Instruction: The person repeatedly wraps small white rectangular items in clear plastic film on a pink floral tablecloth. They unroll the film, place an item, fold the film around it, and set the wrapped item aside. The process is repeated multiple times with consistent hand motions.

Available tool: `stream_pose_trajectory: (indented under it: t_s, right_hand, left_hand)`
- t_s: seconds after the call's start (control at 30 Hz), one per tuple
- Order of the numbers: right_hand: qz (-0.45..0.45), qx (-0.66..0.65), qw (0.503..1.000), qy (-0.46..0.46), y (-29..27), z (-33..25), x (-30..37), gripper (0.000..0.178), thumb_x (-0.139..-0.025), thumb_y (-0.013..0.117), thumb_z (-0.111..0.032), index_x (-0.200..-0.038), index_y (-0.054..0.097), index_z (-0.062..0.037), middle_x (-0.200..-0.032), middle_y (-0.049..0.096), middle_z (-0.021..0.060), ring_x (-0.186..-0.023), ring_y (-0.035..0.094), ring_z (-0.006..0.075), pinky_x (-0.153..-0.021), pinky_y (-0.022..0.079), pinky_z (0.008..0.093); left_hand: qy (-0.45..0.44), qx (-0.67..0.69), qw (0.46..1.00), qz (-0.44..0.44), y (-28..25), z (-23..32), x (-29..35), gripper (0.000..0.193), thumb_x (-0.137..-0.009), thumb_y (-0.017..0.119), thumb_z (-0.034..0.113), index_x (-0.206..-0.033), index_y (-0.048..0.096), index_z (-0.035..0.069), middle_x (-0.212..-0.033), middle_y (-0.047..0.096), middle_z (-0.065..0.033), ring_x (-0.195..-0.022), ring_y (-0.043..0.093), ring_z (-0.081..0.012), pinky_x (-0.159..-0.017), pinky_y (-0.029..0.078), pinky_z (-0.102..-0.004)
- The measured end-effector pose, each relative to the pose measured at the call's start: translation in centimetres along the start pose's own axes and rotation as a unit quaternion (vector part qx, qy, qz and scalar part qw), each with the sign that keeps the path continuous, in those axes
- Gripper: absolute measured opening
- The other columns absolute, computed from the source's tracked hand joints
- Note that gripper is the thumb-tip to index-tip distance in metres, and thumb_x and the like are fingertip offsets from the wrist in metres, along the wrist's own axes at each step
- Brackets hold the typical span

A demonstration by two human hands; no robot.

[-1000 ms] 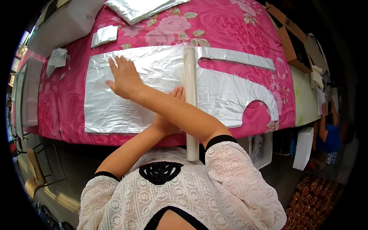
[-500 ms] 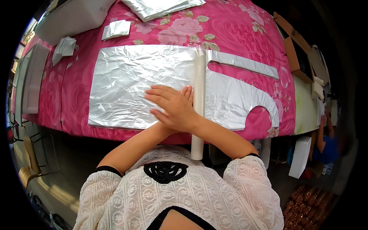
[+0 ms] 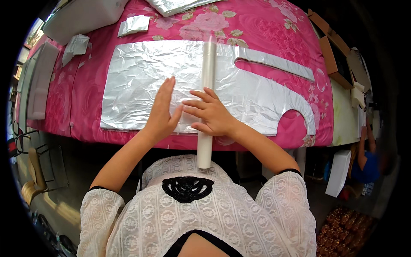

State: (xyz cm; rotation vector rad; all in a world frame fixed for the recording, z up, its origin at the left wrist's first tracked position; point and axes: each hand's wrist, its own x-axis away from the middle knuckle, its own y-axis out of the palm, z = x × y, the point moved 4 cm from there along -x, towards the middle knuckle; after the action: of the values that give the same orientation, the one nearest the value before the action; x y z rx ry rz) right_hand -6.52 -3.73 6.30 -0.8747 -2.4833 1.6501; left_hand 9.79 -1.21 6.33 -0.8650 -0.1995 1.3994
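A silvery plastic apron (image 3: 141,85), wrinkled and apparently several layers thick, lies flat with its straps to the right. Across it, pointing away from me, rests a pale tube (image 3: 207,70) whose near end juts past the table edge. My right hand (image 3: 212,113) is laid over the tube, its fingers spread and flat. Just left of the tube, my left hand (image 3: 162,109) hovers over or touches the silvery sheet; I cannot tell which. Its fingers are straight and the thumb stands apart.
Pink flowered cloth (image 3: 274,43) covers the table. Small folded silvery packets (image 3: 133,25) lie at the far left beside a large white tub (image 3: 81,19). More silvery sheets (image 3: 184,5) are at the far edge. An open cardboard box (image 3: 336,60) stands right; another person (image 3: 366,165) is beyond.
The tube has moved left over the apron. My hands, crossed before, have come apart, the left one now left of the tube and the right one on top of it.
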Motion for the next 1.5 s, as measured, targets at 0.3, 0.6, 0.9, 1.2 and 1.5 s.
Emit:
stream_pose_trajectory:
  t_s: [0.3,0.6,0.9,1.2,1.5]
  right_hand:
    - [0.062,-0.329,0.939,-0.085,2.7,-7.6,-9.4,0.031,-0.085,0.062,-0.025,-0.107,0.063,-0.0044,-0.102,0.064,0.0137,-0.094,0.06,0.0314,-0.083,0.048,0.039]
    - [0.044,0.014,0.987,-0.156,9.8,-2.8,-17.8,0.045,-0.088,0.05,-0.041,-0.117,0.059,-0.0081,-0.131,0.051,0.0075,-0.131,0.035,0.0266,-0.11,0.02,0.0468]
    - [0.187,-0.071,0.968,0.149,13.8,-6.2,-22.6,0.069,-0.078,0.051,-0.019,-0.138,0.026,0.0033,-0.141,0.028,0.0268,-0.136,0.02,0.038,-0.112,0.011,0.0471]
    - [0.208,-0.786,0.534,0.232,9.2,-3.6,-17.5,0.072,-0.075,0.066,-0.019,-0.128,0.024,0.0043,-0.106,0.05,0.019,-0.094,0.058,0.0239,-0.081,0.051,0.0337]
    - [0.248,-0.745,0.571,0.238,3.3,-2.5,-13.2,0.057,-0.075,0.07,-0.019,-0.116,0.036,0.0016,-0.09,0.054,0.0111,-0.081,0.058,0.0172,-0.071,0.052,0.0333]
  left_hand:
    - [-0.248,0.216,0.927,0.181,-11.8,-6.2,10.2,0.043,-0.097,0.034,0.018,-0.136,0.034,-0.001,-0.137,0.041,-0.0144,-0.128,0.038,-0.0234,-0.106,0.028,-0.0357]
    - [-0.363,0.114,0.917,0.123,-10.4,-4.1,16.8,0.045,-0.088,0.055,0.007,-0.129,0.039,-0.003,-0.117,0.05,-0.0135,-0.105,0.052,-0.0189,-0.091,0.043,-0.0304]
    - [-0.395,-0.064,0.912,0.092,-11.3,-4.8,15.4,0.064,-0.073,0.074,0.017,-0.123,0.041,-0.005,-0.107,0.056,-0.0189,-0.098,0.058,-0.0325,-0.084,0.046,-0.0368]
    - [-0.38,0.593,0.709,-0.026,-8.5,-1.8,13.5,0.05,-0.08,0.066,0.017,-0.122,0.047,-0.002,-0.101,0.061,-0.0101,-0.083,0.062,-0.013,-0.072,0.053,-0.0278]
    - [-0.406,0.569,0.713,-0.059,-4.8,0.7,9.2,0.055,-0.076,0.07,0.032,-0.114,0.053,-0.004,-0.08,0.058,-0.0053,-0.064,0.057,-0.0115,-0.057,0.05,-0.0267]
